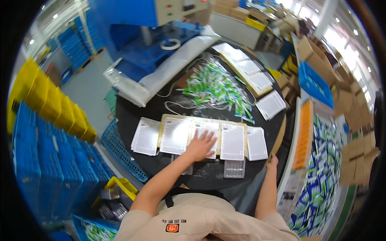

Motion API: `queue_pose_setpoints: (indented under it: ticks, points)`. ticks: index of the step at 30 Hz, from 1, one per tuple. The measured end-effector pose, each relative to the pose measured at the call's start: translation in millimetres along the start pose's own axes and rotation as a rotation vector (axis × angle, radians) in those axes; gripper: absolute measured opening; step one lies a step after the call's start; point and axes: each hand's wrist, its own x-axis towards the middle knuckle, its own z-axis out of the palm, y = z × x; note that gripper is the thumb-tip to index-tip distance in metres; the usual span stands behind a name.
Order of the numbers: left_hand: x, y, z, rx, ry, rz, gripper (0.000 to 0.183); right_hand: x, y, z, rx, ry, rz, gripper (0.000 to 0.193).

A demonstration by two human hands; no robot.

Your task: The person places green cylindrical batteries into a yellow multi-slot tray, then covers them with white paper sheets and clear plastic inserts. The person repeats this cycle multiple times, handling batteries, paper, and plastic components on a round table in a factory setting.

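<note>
My left hand (202,145) lies flat, fingers spread, on a white printed card (207,129) in the middle of a row. That card and its neighbours, such as the card (176,134) to its left and the card (233,140) to its right, rest on a pale yellow tray (192,119). A stack of cards (145,135) sits at the row's left end, and another card (257,143) at its right end. Clear plastic blisters (234,170) poke out below the row. My right hand (272,161) is closed around the edge of the black round table (161,168).
Beyond the row lies a heap of green and white slim pieces (215,84). A second tray with cards (245,66) sits at the far right. A blue press machine (148,44) stands at the back. Blue crates (52,168) flank the left; a bin of packets (321,172) is right.
</note>
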Motion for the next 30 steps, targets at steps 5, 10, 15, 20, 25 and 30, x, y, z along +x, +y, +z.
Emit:
queue_pose_setpoints:
  ticks: [5, 10, 15, 20, 25, 30]
  points:
    - [-11.4, 24.9, -18.0, -0.029, 0.244, -0.084, 0.065, -6.0, 4.0, -12.5, -0.083, 0.037, -0.021, 0.022]
    - [-104.7, 17.4, -33.8, -0.451, 0.619, -0.191, 0.030, -78.6, 41.2, -16.2, -0.076, 0.126, -0.040, 0.015]
    - [-236.8, -10.9, 5.3, -0.988, 1.130, -0.852, 0.038, -243.4, 84.5, -23.9, -0.231, -0.088, 0.283, 0.022]
    - [-318.5, -25.6, 93.6, -1.640, 1.113, -1.575, 0.059, -335.9, 15.2, 17.3, -1.097, -0.962, 0.015, 0.020]
    - [-308.1, -6.4, 138.5, -2.225, 1.040, -1.727, 0.072, -258.0, -105.9, 106.7, -1.134, -0.408, -1.311, 0.033]
    - [-264.1, 12.2, 122.0, -2.537, 0.918, -1.369, 0.078, -226.9, -88.5, 145.6, -1.880, -1.136, -1.531, 0.065]
